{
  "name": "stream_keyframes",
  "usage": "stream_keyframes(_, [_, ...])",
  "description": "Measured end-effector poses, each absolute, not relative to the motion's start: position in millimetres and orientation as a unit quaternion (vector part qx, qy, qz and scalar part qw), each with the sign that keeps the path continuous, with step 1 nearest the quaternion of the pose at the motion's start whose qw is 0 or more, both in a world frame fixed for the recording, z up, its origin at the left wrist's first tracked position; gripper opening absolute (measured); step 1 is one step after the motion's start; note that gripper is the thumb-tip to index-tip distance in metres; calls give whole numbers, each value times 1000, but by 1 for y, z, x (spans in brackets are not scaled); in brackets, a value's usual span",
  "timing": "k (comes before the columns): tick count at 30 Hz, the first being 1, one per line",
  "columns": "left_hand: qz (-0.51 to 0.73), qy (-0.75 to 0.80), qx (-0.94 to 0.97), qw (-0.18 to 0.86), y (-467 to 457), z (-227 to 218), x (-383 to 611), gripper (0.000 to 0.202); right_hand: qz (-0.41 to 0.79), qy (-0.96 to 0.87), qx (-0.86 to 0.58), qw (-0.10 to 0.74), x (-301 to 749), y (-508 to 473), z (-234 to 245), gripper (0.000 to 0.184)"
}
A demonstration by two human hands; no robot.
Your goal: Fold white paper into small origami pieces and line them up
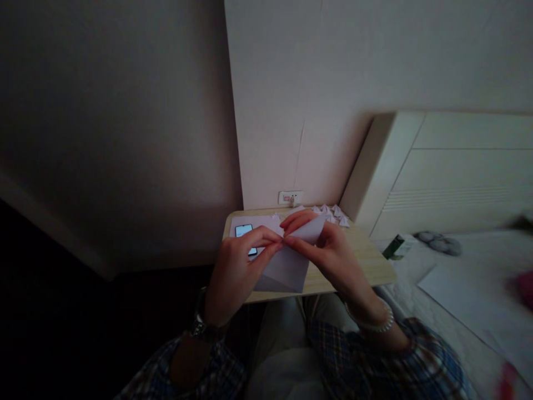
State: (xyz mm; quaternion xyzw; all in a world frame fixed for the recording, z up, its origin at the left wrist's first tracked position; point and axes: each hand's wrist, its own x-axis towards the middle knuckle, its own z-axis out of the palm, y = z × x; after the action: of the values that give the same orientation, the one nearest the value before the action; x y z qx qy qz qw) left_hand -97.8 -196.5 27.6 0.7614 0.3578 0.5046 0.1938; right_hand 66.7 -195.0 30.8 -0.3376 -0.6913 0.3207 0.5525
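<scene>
Both my hands meet above the small wooden table point(370, 258), raised over its top. My left hand point(245, 261) pinches the tip of a folded piece of white paper point(307, 231) between thumb and fingers. From the other side my right hand point(327, 244) grips the same paper, thumb in front and fingers behind. Below them lies a white sheet of paper point(287, 272) on the table. A phone point(244, 229) with a lit screen rests behind my left hand, partly covered by it. Several small folded paper pieces point(333, 212) sit at the table's back right.
A wall socket point(290, 198) with a plug in it is just behind the table. To the right stands a bed with a pale headboard point(462, 172). On the bed are a green and white box point(395, 247), a grey soft item point(439, 243) and a white sheet point(452, 294).
</scene>
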Motion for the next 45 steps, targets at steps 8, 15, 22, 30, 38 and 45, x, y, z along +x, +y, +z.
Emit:
stream_keyframes(8, [503,364,757,205,-196,24,-98,7,309,-690,-344,557,65,-196,31,5])
stream_keyframes(15, [507,366,745,231,-196,24,-98,4,311,-681,-362,555,62,-197,32,7])
stream_keyframes(22, [508,380,737,232,-198,26,-98,9,326,-669,-367,558,61,-195,30,8])
stream_keyframes(30, [507,393,724,255,-200,23,-102,10,336,-646,-364,581,59,-197,30,5])
stream_keyframes(38, [506,396,721,259,-200,22,-104,10,339,-640,-384,572,56,-197,30,9])
stream_keyframes(45, [505,400,720,257,-200,18,-106,10,332,-639,-382,580,57,-197,30,10])
